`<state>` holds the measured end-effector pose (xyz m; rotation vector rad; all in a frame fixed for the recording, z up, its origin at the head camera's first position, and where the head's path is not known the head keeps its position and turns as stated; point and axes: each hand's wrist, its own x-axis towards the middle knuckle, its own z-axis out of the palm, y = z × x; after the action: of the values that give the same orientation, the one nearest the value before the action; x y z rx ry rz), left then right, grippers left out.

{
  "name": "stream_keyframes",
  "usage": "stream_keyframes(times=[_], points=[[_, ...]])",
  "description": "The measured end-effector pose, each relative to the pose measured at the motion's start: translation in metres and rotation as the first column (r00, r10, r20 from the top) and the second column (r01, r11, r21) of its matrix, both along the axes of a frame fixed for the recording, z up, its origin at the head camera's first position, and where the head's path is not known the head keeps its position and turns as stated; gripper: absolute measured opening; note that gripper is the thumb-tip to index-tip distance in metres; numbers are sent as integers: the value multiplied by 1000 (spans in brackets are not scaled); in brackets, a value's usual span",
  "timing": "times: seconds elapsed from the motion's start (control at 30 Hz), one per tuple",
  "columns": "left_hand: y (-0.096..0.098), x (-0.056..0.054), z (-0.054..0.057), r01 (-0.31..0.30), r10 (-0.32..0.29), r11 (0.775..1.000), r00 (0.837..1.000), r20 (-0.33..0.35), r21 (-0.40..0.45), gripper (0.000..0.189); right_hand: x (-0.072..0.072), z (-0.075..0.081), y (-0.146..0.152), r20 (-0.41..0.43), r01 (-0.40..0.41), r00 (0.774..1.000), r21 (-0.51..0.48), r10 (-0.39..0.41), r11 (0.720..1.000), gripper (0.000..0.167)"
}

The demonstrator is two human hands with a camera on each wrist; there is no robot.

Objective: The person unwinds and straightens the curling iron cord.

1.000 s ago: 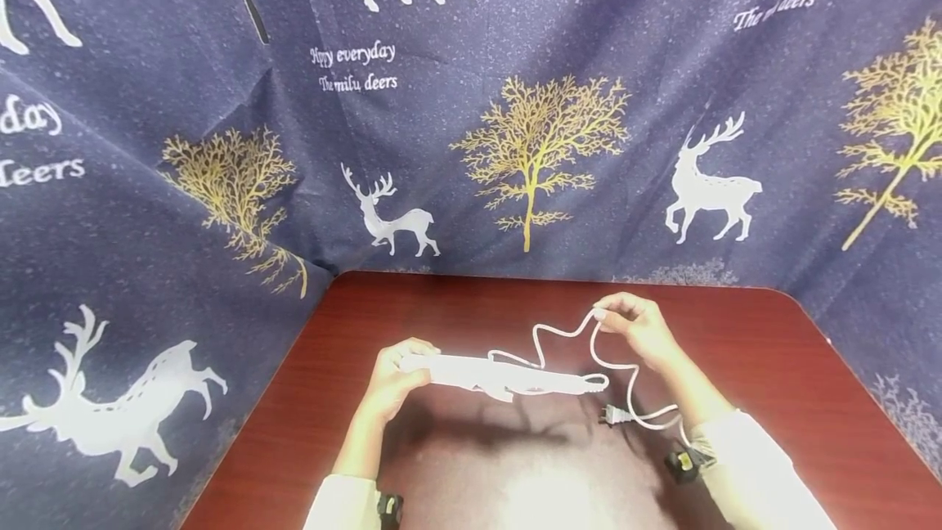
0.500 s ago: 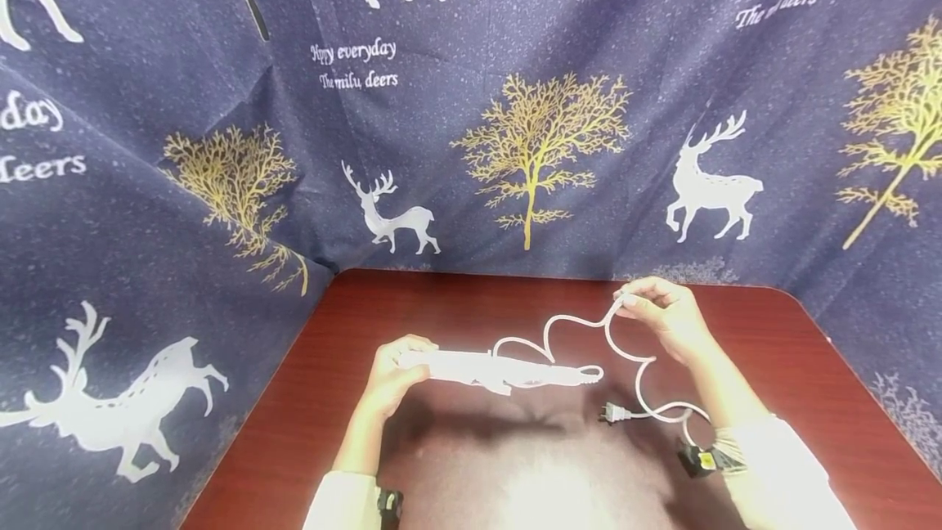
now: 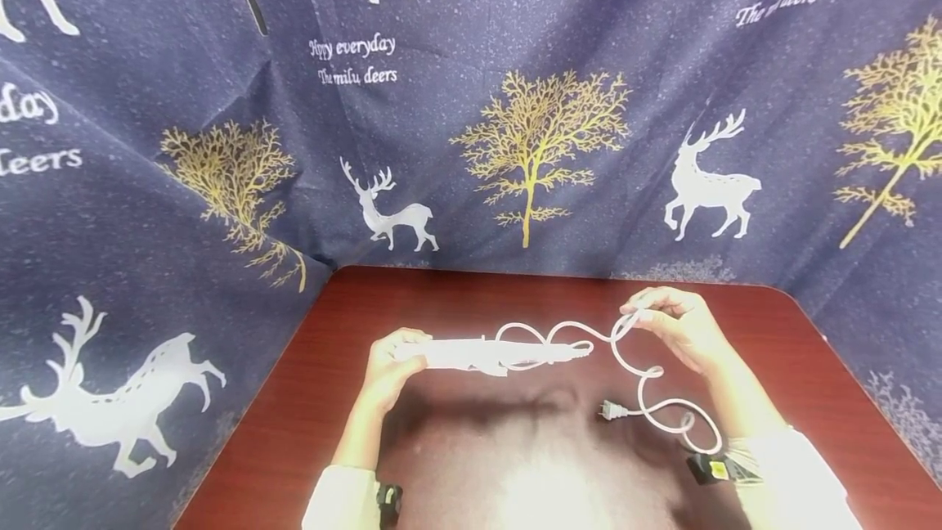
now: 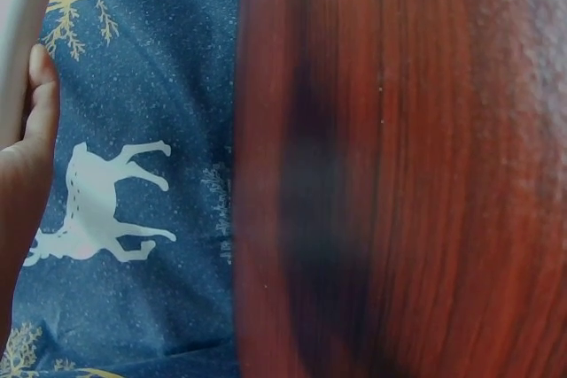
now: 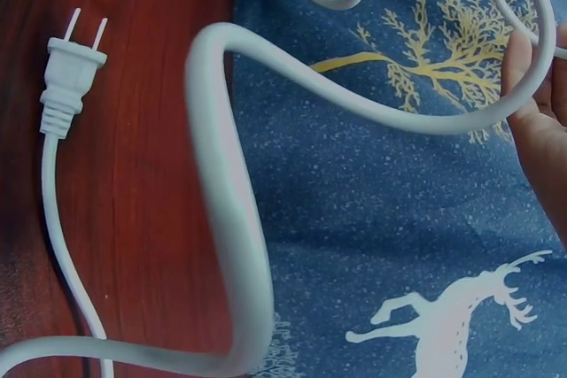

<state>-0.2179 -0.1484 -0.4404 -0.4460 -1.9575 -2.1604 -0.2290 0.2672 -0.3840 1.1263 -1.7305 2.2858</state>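
My left hand grips the left end of a long white bar-shaped device, held level above the table; glare washes out its surface. In the left wrist view, only part of that bar and some fingers appear at the left edge. A white power cord leaves the bar's right end and loops across to my right hand. That hand pinches the cord between thumb and fingers, with a small loop at the fingertips. Beyond it the cord hangs down in kinks. Its two-prong plug shows over the table, prongs bare.
A reddish-brown wooden table with rounded far corners lies beneath. Dark blue cloth with deer and trees hangs behind and at both sides. Small black cameras, such as the left one, sit on both wrists.
My right hand has moved right with the cord, rising and then dropping a little, and a small loop now shows at its fingertips. The bar in my left hand has risen slightly.
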Motion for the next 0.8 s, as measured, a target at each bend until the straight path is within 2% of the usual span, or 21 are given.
stream_keyframes(times=[0.2, 0.3, 0.43, 0.57, 0.7, 0.8], points=[[0, 1, 1, -26, 26, 1000, 1000, -1, -4, 23, 2, -3, 2, -101, -61, 993, 9, 62, 998, 27], [-2, -2, -3, -39, 39, 999, 999, -6, 2, 24, 2, -4, 4, -117, -141, 983, 4, 141, 990, 24], [-6, -9, -13, -57, 57, 998, 998, 1, 33, 25, 1, -5, 6, -141, -264, 954, 13, 263, 964, 26], [-7, -13, -18, -78, 77, 995, 997, 15, 68, 25, -1, -6, 9, -182, -370, 911, 36, 370, 928, 29], [-8, -12, -19, -109, 109, 991, 994, 3, 83, 24, 0, -6, 10, -206, -424, 876, 96, 435, 900, 28], [-7, -12, -18, -124, 126, 988, 992, -12, 96, 24, 2, -7, 11, -203, -439, 863, 154, 463, 885, 29]])
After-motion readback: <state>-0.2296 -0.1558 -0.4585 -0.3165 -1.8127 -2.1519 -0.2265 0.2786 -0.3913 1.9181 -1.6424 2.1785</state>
